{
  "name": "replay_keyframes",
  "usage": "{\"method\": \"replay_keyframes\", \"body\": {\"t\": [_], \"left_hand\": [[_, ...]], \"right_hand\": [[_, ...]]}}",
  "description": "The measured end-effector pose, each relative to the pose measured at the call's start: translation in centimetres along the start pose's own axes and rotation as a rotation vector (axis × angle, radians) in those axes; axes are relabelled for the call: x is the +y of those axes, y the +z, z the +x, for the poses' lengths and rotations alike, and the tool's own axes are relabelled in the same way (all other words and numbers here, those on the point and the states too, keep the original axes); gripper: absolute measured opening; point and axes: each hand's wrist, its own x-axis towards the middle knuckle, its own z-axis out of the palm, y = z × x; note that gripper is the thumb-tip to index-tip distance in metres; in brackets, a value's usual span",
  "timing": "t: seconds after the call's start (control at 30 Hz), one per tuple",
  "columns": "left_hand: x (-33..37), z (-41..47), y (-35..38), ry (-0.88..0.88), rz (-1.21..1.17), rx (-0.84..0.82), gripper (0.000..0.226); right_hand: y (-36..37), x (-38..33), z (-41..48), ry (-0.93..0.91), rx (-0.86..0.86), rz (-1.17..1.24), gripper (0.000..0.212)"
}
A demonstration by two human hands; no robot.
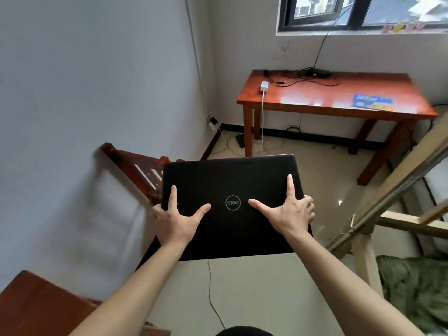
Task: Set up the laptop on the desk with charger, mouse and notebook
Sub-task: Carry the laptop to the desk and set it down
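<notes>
A closed black laptop (232, 175) with a round logo on its lid is held flat in the air in front of me, above the floor. My left hand (175, 215) grips its left edge, thumb and forefinger spread on the lid. My right hand (289, 213) grips the right edge the same way. Ahead by the far wall stands the red-brown wooden desk (322, 93). On it lie a blue notebook (373, 102) at the right, a white charger block (264, 86) with a white cable hanging off the left front, and a tangle of black cables (300, 75) at the back.
A dark wooden chair (135, 168) stands against the left wall, partly behind the laptop. Another wooden surface (36, 304) fills the lower left corner. A wooden bed frame (397, 190) and green bedding (417, 287) are at the right. Cables and a wall plug (213, 122) lie near the desk's left leg.
</notes>
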Motion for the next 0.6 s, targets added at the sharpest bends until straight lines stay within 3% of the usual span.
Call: {"method": "replay_keyframes", "body": {"t": [0.33,0.6], "left_hand": [[15.1,6.3,8.9,0.204,0.109,-0.033,0.113],[26.6,16.0,20.3,0.215,0.04,-0.104,0.116]], "right_hand": [[-4.3,5.8,12.7,0.17,0.119,0.124,0.139],[-5.1,7.5,27.8,0.262,0.21,0.109,0.14]]}}
